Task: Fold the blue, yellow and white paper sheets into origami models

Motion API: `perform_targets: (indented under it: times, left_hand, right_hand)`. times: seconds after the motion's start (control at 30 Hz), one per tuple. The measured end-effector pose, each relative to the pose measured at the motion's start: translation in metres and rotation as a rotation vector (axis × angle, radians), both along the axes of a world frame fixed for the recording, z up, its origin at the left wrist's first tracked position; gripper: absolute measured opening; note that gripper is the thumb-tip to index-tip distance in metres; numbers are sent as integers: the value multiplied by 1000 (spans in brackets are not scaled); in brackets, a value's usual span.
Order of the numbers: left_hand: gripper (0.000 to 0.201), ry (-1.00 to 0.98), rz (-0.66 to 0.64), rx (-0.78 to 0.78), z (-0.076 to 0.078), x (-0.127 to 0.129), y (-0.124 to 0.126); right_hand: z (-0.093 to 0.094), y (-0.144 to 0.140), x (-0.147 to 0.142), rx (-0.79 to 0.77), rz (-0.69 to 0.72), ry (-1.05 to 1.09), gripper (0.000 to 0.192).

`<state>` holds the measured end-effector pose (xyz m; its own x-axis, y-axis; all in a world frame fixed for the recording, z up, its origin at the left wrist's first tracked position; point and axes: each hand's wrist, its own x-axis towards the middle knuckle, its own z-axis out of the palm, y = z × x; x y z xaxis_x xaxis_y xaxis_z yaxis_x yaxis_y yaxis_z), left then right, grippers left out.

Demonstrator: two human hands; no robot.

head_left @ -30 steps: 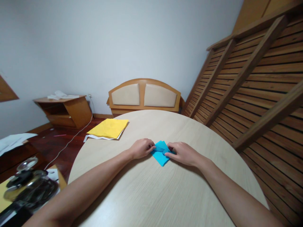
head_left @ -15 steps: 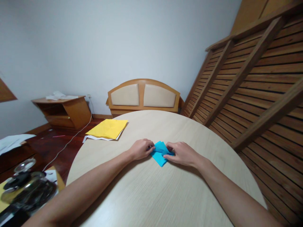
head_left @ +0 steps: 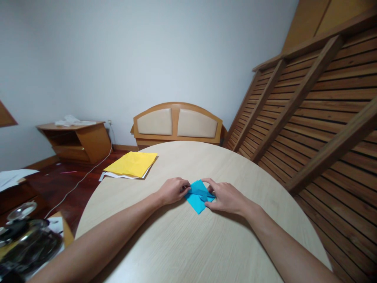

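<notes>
A small folded sheet of blue paper point(head_left: 198, 201) lies on the pale round table point(head_left: 165, 247), one corner pointing toward me. Raised folds cross its middle. My left hand point(head_left: 174, 190) pinches its left corner between thumb and fingers. At the right side, my right hand point(head_left: 225, 196) has its thumb on the lower right edge and its index finger by the top corner, gripping the paper between them. The fingers behind the right-hand fold are partly hidden.
Yellow sheets point(head_left: 132, 163) over white paper lie at the table's far left. A slatted wooden frame point(head_left: 312, 106) leans along the right. Behind the table stands a padded headboard point(head_left: 175, 122). Glassware point(head_left: 32, 239) sits at lower left, near a white cable point(head_left: 79, 182).
My right thumb and index finger have spread wider around the blue paper's right side, and more of the paper shows. My left hand keeps its pinch. The view has shifted slightly.
</notes>
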<state>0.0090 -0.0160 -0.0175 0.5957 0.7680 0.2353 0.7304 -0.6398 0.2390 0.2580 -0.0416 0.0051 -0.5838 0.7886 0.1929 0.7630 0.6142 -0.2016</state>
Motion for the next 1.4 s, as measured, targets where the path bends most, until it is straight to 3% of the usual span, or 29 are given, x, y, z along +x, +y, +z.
perform_targets:
  times: [0.23,0.47,0.6,0.7,0.97,1.23,1.4]
  left_hand:
    - [26,-7,-14,4,1,0,0]
    - [25,-13,15,-5,0,0,-1]
    - [48,-67,6,-12,-4,-1,1]
    - [48,-44,-51,40,-8,-2,2]
    - [40,35,-168,147,-8,-1,0]
    - [35,35,-296,118,-10,-1,4]
    - [35,32,-287,118,-11,-1,5]
  right_hand:
    - [-3,1,1,32,19,-41,85]
    - [-14,14,7,-129,10,216,52]
    - [-22,20,6,-149,5,313,41]
    - [-26,22,4,-140,-4,331,37]
    - [-28,21,-4,1,29,243,23]
    - [-23,16,-3,28,81,42,32]
    - [-19,14,-2,-28,133,-1,38]
